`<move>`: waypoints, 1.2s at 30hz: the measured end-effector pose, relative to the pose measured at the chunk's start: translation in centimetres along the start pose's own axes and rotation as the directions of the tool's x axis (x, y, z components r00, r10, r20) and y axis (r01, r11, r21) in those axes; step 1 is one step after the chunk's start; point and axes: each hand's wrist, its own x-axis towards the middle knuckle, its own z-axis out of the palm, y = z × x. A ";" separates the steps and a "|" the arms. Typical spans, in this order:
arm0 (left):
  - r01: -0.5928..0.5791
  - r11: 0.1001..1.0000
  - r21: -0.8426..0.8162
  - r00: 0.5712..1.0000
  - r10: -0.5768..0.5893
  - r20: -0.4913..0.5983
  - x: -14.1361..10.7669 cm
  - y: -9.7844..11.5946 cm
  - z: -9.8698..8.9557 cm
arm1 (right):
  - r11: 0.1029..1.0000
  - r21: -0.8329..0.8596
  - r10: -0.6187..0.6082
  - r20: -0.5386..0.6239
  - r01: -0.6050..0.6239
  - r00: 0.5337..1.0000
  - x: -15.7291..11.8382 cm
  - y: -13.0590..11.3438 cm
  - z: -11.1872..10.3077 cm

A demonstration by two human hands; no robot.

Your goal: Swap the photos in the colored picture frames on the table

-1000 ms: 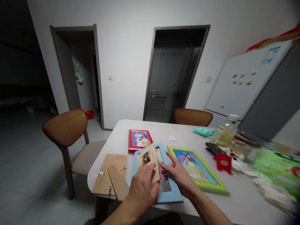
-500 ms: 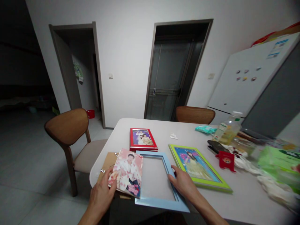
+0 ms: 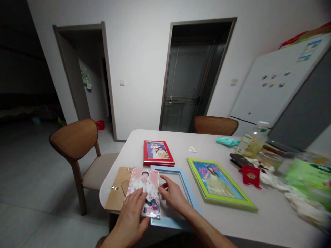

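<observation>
A pink-toned photo (image 3: 152, 203) lies across the left side of a light-blue picture frame (image 3: 184, 179) and partly over a brown frame backing board (image 3: 117, 182) with metal clips. My left hand (image 3: 133, 212) rests flat on the photo's lower left, its fingers stretched out. At the photo's right edge is my right hand (image 3: 172, 193), above the opening of the blue frame. Its thumb and fingers are apart; whether the fingertips touch the edge I cannot tell. Part of the blue frame's left side is hidden under the photo.
Red picture frames (image 3: 172, 160) are stacked behind the photo, and a lime-green picture frame (image 3: 227, 203) lies to the right. Further right are a bottle (image 3: 250, 141), a dark phone-like object (image 3: 239, 160), a red packet (image 3: 251, 176) and crumpled tissues. A wooden chair (image 3: 77, 137) stands left.
My left hand has moved right onto the photo, which has shifted slightly right. My right hand has left the blue frame's right side and come to the photo's right edge. More backing board shows.
</observation>
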 end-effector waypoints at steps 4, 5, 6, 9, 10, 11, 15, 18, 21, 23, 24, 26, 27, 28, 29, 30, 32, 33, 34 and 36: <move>-0.012 1.000 -0.003 1.000 0.012 -0.016 0.5 0.3 1.3 | 0.971 0.232 0.076 -0.062 -0.060 0.995 1.4 -1.6 2.3; -0.023 1.000 -0.020 0.998 0.021 -0.051 0.7 0.2 1.3 | 0.949 0.313 0.074 -0.076 -0.047 0.994 1.6 -2.4 2.3; -0.035 0.998 -0.052 0.995 0.030 -0.098 1.0 0.2 1.2 | 0.916 0.400 0.062 -0.086 -0.023 0.994 1.5 -3.2 2.2; -0.039 0.967 -0.251 0.963 -0.031 -0.268 2.2 0.6 0.0 | 0.785 0.617 -0.001 -0.090 0.057 0.996 0.9 -5.6 1.3; -0.006 0.938 -0.346 0.943 -0.111 -0.315 2.6 0.9 -0.5 | 0.758 0.649 -0.002 -0.095 0.063 0.996 0.6 -5.9 1.0; 0.039 0.889 -0.455 0.916 -0.215 -0.340 3.0 1.3 -0.9 | 0.750 0.659 0.024 -0.104 0.051 0.994 0.3 -6.0 0.7; 0.134 0.476 -0.869 0.815 -0.552 -0.176 4.0 3.4 -1.1 | 0.694 0.687 0.313 -0.019 -0.215 0.949 -0.8 -4.0 0.1; 0.133 0.241 -0.961 0.850 -0.527 -0.015 3.8 4.6 0.0 | 0.574 0.785 0.297 0.065 -0.233 0.952 -1.1 -2.2 -1.0; 0.138 0.280 -0.950 0.891 -0.454 -0.004 3.2 4.6 0.6 | 0.624 0.766 0.273 -0.027 -0.156 0.962 -0.8 -0.9 -3.6; 0.152 0.424 -0.893 0.898 -0.436 -0.054 2.7 4.0 0.6 | 0.717 0.665 0.316 -0.042 -0.209 0.948 -0.5 0.0 -5.6; 0.171 0.521 -0.837 0.906 -0.417 -0.074 2.5 3.7 0.6 | 0.764 0.598 0.327 -0.037 -0.241 0.944 -0.3 0.5 -6.3; 0.201 0.707 -0.678 0.942 -0.330 -0.064 2.1 3.4 0.8 | 0.843 0.464 0.323 -0.031 -0.272 0.946 0.1 1.5 -7.0; 0.199 0.780 -0.593 0.963 -0.269 -0.031 1.8 3.4 1.0 | 0.874 0.403 0.310 -0.032 -0.271 0.950 0.4 2.0 -7.1; 0.182 0.836 -0.518 0.979 -0.205 0.012 1.7 3.4 1.2 | 0.900 0.346 0.295 -0.038 -0.264 0.955 0.6 2.4 -6.9; 0.153 0.878 -0.454 0.988 -0.145 0.054 1.5 3.6 1.5 | 0.923 0.287 0.280 -0.047 -0.256 0.959 0.8 2.7 -6.6; 0.119 0.909 -0.400 0.992 -0.090 0.091 1.4 3.7 1.7 | 0.944 0.221 0.265 -0.058 -0.246 0.963 1.1 2.9 -6.2; 0.049 0.947 -0.316 0.990 -0.005 0.138 1.2 4.0 2.1 | 0.975 0.057 0.218 -0.093 -0.213 0.972 1.5 3.0 -5.6; 0.021 0.958 -0.286 0.988 0.024 0.151 1.1 4.0 2.1 | 0.981 -0.033 0.185 -0.114 -0.190 0.976 1.6 3.0 -5.4; 0.001 0.965 -0.263 0.986 0.043 0.161 1.1 4.1 2.0 | 0.978 -0.123 0.153 -0.137 -0.170 0.979 1.7 2.9 -5.3; -0.012 0.973 -0.230 0.982 0.054 0.180 1.1 4.2 1.8 | 0.949 -0.279 0.099 -0.176 -0.146 0.979 1.8 2.8 -5.3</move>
